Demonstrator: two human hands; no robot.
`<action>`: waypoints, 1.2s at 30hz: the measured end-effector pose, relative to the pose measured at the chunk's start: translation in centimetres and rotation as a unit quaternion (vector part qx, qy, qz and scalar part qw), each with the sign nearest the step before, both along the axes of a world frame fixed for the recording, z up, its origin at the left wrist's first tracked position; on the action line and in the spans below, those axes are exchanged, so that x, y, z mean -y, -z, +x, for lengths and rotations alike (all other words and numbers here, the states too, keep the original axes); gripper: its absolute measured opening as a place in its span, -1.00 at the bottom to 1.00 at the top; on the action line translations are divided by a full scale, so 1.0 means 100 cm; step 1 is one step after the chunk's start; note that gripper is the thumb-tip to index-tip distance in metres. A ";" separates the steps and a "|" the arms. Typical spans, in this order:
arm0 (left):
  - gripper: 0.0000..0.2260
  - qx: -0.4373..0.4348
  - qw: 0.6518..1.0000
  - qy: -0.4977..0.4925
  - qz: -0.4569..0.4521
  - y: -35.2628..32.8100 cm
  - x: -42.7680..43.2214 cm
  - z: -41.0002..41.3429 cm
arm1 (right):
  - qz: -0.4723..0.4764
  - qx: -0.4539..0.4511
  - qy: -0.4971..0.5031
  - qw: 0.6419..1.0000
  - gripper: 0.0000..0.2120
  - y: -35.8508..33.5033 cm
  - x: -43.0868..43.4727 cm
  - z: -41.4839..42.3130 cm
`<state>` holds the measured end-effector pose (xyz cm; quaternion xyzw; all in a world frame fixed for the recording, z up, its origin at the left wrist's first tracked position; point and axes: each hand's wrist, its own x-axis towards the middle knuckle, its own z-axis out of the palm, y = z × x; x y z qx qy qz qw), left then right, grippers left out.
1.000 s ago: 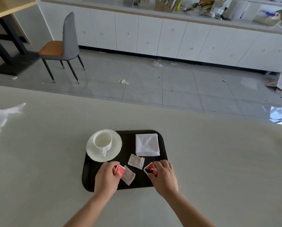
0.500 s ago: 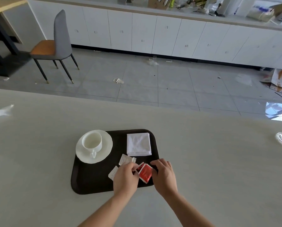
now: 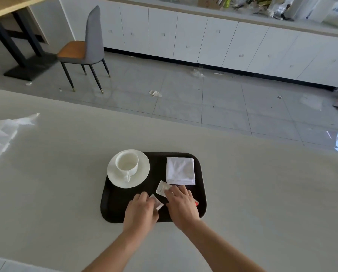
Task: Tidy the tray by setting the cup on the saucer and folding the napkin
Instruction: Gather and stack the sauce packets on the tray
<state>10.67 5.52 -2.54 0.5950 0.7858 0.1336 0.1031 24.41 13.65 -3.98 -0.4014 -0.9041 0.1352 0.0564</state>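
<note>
The pale table [image 3: 46, 193] fills the near half of the view, and on it sits the dark tray [image 3: 113, 213] — the anchor for everything here. Beyond the tray, across a grey tiled floor, stands a grey chair with an orange seat [image 3: 85, 50], well apart from it, and a long run of white cabinets [image 3: 203, 42] behind that. Far to the tray's left, a patch of crumpled clear plastic [image 3: 5, 132] lies on the table.

On the tray itself, the saucer [image 3: 113, 173] takes the far left corner, its rim reaching a little past the tray's edge. The white cup [image 3: 127, 163] stands upright on the saucer, handle turned toward the person. In the tray's far right corner lies the napkin [image 3: 180, 170], folded into a neat white square.

Now the hands, both over the tray's near half. The left hand [image 3: 141, 212] is curled palm down near the tray's front edge, its fingertips pinching a small white packet [image 3: 158, 204]. The right hand [image 3: 181, 208] is spread flat just beside it on the tray's right side, with its fingertips pressing on a second white packet [image 3: 162, 188] that lies just in front of the napkin. A sliver of red packet [image 3: 196, 203] peeks out from under the right hand's outer edge — whether that hand grips it or merely covers it cannot be told.
</note>
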 end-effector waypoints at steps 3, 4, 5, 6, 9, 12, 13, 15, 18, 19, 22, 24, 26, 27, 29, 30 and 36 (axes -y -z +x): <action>-0.81 -0.014 0.999 0.035 0.015 0.002 0.010 -0.009 | 0.008 -0.003 0.000 1.000 -0.77 0.003 0.003 0.001; -0.79 -0.012 0.999 0.041 0.009 0.003 0.012 -0.012 | 0.007 -0.008 0.007 1.000 -0.75 0.002 0.002 0.001; -0.75 -0.005 0.999 0.042 0.003 0.003 0.014 -0.013 | 0.006 -0.011 0.016 1.000 -0.74 0.002 0.001 0.001; -0.69 -0.001 0.999 0.040 -0.005 0.001 0.014 -0.013 | 0.004 -0.013 0.024 1.000 -0.74 0.001 0.000 0.000; -0.60 -0.016 0.999 0.036 -0.019 -0.001 0.007 -0.008 | -0.006 -0.002 0.030 1.000 -0.76 -0.001 0.000 -0.004; -0.66 -0.029 0.998 0.038 -0.028 -0.001 0.000 -0.002 | 0.006 0.007 0.018 1.000 -0.85 -0.001 0.005 -0.005; -0.69 -0.031 0.998 0.048 -0.023 0.000 -0.001 -0.001 | 0.010 0.007 0.015 1.000 -0.87 -0.001 0.006 -0.004; -0.75 -0.043 0.996 0.076 -0.001 0.001 0.002 -0.001 | 0.020 0.013 0.006 1.000 -0.88 -0.002 0.007 -0.004; -0.79 -0.007 0.999 0.040 0.035 0.005 0.010 -0.007 | 0.007 0.009 0.002 1.000 -0.87 -0.003 0.001 -0.004; -0.83 0.032 0.998 -0.004 0.048 0.007 0.011 -0.009 | -0.003 0.005 0.004 1.000 -0.83 -0.004 -0.001 -0.004; -0.91 0.232 0.948 -0.207 0.069 0.000 0.009 -0.006 | -0.029 -0.008 0.021 0.999 -0.77 -0.003 -0.003 -0.003; -0.91 0.429 0.828 -0.355 0.064 -0.010 0.005 -0.003 | -0.035 -0.012 0.027 0.999 -0.80 -0.001 -0.003 -0.002; -0.94 0.532 0.729 -0.429 0.034 -0.014 0.005 -0.004 | -0.033 -0.017 0.024 0.999 -0.84 -0.001 -0.004 -0.002; -0.94 0.543 0.719 -0.434 -0.004 -0.016 0.005 -0.006 | -0.031 -0.019 0.022 0.999 -0.85 -0.001 -0.005 -0.002; -0.90 0.515 0.747 -0.409 -0.090 -0.024 0.007 -0.013 | -0.026 -0.020 0.024 0.999 -0.80 -0.003 -0.006 -0.003; -0.90 0.467 0.789 -0.378 -0.126 -0.026 0.008 -0.020 | -0.028 -0.016 0.027 0.999 -0.75 -0.004 -0.006 -0.004; -0.86 0.128 0.950 -0.240 -0.154 -0.020 0.018 -0.046 | -0.023 0.027 0.032 0.999 -0.71 -0.002 -0.002 -0.013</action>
